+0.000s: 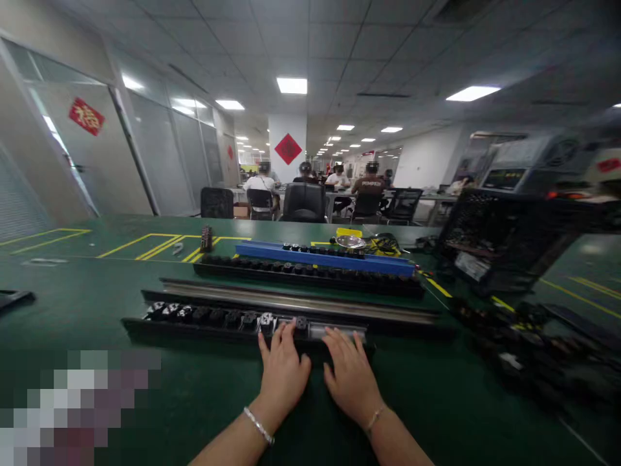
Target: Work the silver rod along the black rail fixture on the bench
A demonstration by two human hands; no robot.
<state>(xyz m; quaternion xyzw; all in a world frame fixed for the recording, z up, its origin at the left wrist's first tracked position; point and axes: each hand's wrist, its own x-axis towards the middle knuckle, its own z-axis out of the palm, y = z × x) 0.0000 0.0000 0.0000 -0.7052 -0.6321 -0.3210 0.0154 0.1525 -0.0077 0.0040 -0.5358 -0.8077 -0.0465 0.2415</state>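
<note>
A long black channel (194, 333) lies across the table in front of me, holding a row of small black and white socket-like blocks (216, 317). My left hand (284, 372) is at its near edge with the fingers stretched out and apart, the fingertips by a white block (266, 321) and its neighbours. To the right, my right hand (352, 375) reaches over the same edge, fingers extended near a bare silvery stretch (339, 331) of the channel. Neither hand visibly grasps anything; the fingertips partly cover the channel, so exact contact is unclear.
Behind lie another dark channel (301, 304), a black strip with a row of blocks (301, 270) and a blue channel (320, 259). A metal dish (350, 241) and cables (385, 244) are farther back. A dark open crate (485, 239) stands right. People sit beyond the green table (169, 401).
</note>
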